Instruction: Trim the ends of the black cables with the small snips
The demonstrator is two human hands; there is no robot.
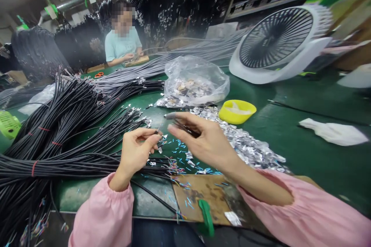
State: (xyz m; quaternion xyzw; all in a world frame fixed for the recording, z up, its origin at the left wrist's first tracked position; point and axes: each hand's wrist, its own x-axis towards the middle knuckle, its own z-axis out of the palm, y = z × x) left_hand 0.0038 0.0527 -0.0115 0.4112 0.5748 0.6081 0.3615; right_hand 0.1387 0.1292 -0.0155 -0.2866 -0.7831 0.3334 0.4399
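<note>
My left hand point(137, 148) is closed in a pinch on the end of a black cable point(158, 132), with thin strands showing at its tip. Just to the right, my right hand point(203, 135) curls around a dark slim tool point(188, 128); its kind is hard to make out. Thumb and index finger stand apart there, and the index fingertip has a grey cover point(171, 116). Bundled black cables point(87, 164) with stripped, coloured wire ends lie under and beside my left hand. Small blue wire scraps point(182, 150) and foil bits are scattered below both hands.
A heap of foil scraps point(249, 146) lies behind my right forearm. Beyond are a clear plastic bag point(197, 79), a yellow bowl point(237, 112) and a white fan point(275, 46). A green-handled item point(205, 216) lies at the near edge. Another person point(123, 44) sits across the table.
</note>
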